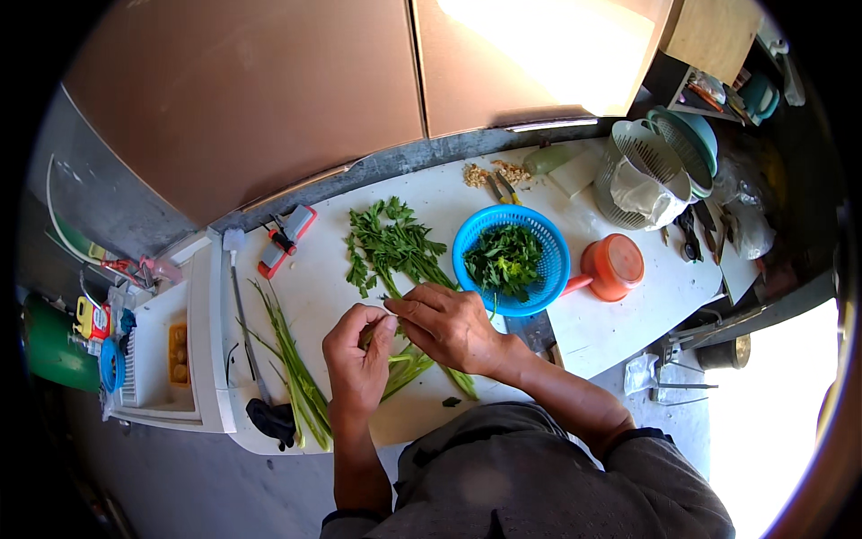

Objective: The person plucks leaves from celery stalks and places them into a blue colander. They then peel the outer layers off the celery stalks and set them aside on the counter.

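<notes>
My left hand (361, 346) and my right hand (453, 328) meet over the white table, thumbs and fingertips pinched closely together. A bit of green celery stalk shows between them, mostly hidden by the fingers. Under and beside my right hand lie pale green celery stalks (407, 369). Beyond the hands spreads a leafy celery bunch (395, 238), its stems running toward me. Left of my left hand is a row of long bare stalks (301, 373). A blue plastic basket (549, 301) holding picked green leaves (505, 260) stands just beyond my right hand.
Right of the basket sits an orange-red dipper (620, 268). Yellow-handled snips (508, 189) lie behind it near brown scraps (476, 175). Pale baskets (628, 171) stand at the back right. A red-grey tool (287, 241), a thin rod (247, 323) and a white sink (153, 395) are leftward.
</notes>
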Demonstrator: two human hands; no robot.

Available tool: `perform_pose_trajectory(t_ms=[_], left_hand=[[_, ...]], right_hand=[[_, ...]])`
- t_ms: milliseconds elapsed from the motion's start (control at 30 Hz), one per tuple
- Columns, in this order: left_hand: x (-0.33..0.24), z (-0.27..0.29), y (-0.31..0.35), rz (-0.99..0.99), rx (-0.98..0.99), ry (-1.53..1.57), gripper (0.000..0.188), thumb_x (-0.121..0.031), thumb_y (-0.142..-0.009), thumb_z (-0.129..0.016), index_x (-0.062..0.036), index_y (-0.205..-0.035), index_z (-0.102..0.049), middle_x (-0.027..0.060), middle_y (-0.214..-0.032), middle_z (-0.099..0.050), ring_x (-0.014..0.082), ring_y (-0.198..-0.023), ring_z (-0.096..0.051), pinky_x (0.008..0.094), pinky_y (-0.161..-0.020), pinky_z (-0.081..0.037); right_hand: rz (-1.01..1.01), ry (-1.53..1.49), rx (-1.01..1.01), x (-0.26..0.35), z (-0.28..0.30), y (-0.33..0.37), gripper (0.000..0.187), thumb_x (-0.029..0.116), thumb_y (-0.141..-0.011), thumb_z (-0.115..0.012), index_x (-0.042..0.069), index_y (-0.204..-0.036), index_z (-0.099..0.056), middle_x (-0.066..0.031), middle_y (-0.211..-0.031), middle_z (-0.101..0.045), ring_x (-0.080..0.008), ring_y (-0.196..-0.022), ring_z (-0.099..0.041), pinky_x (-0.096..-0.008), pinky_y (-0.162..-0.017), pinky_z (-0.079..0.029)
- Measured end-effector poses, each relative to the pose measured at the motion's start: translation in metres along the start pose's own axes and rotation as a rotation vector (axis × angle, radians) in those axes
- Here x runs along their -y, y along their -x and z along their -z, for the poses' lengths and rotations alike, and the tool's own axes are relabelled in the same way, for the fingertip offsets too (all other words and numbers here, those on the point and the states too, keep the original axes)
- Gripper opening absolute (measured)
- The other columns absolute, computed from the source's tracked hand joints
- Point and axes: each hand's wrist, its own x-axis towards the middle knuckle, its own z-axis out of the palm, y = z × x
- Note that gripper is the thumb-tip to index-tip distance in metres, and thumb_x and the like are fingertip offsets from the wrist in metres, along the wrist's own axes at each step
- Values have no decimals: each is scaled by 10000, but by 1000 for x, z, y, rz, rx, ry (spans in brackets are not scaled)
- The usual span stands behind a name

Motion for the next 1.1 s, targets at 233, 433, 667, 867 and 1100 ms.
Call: perform_pose_trajectory(t_ms=[233, 433, 667, 867, 1100], left_hand=[[11, -8, 4, 117, 41, 83, 134, -102, -1032, -618, 0, -945, -610, 14, -753, -563, 75, -665, -474, 241, -611, -416], [-3, -29, -2, 26, 20, 141, 106, -82, -1018, -658, 0, -1071, -617, 12, -801, -616, 30, -623, -542, 219, -530, -501], [-5, -39, -4, -89, -51, 108, 175, 4, -1002, -639, 39, -1174, -639, 49, -911, -641, 51, -622, -570, 225, -536, -498], [-3, -39, -4, -74, -67, 73, 160, -12, -1011, -634, 50, -1155, -660, 53, -855, -660, 60, -639, -586, 236, -560, -493], [-2, -37, -9, 92, -33, 286, 126, -45, -1017, -636, 55, -1089, -662, 4, -776, -600, 41, -579, -529, 232, -517, -524]], right_hand=[[-84, -79, -180, -3, 13, -2, 341, 33, -757, -820, 39, -1032, -616, -106, -1026, -681, -318, -814, -699, -387, -640, -568], [-118, -163, -223, -10, 19, 1, 286, -14, -772, -818, 22, -986, -631, -153, -1147, -645, -272, -777, -683, -369, -616, -581], [-118, -163, -254, -11, 20, -3, 224, -24, -768, -825, 23, -939, -689, -130, -1026, -682, -266, -797, -705, -348, -630, -576], [-167, -228, -266, -7, 17, -4, 198, -31, -798, -808, 21, -968, -721, -130, -1018, -723, -274, -813, -726, -334, -646, -596], [-140, -284, -153, -8, 19, -2, 180, -26, -855, -771, 3, -1021, -708, -151, -1036, -728, -299, -845, -732, -352, -678, -598]])
